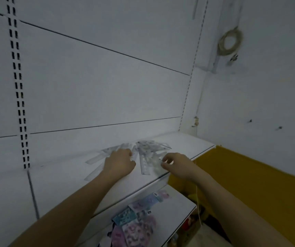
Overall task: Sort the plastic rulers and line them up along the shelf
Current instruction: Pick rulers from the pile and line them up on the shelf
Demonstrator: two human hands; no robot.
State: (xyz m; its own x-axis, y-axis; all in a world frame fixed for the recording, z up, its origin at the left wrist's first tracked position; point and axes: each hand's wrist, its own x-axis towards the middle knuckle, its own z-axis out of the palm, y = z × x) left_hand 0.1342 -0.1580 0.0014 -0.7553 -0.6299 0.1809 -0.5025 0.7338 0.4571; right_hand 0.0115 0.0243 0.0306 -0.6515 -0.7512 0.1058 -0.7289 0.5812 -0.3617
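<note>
Several clear plastic rulers (145, 154) lie fanned in a loose pile on the white shelf (187, 141). My left hand (120, 162) rests palm down on the left part of the pile, fingers on the rulers. My right hand (174, 162) hovers at the pile's right edge near the shelf's front lip, fingers curled, its fingertips at a clear ruler (154, 164). Whether it pinches that ruler is too blurred to tell. More rulers (94, 172) stick out to the left beneath my left wrist.
A lower white shelf (182, 202) carries colourful packets (136, 220). A slotted upright (18, 97) runs down the white back panel. A yellow wall (250, 184) is at the right, and a coiled cord (230, 41) hangs on the side wall.
</note>
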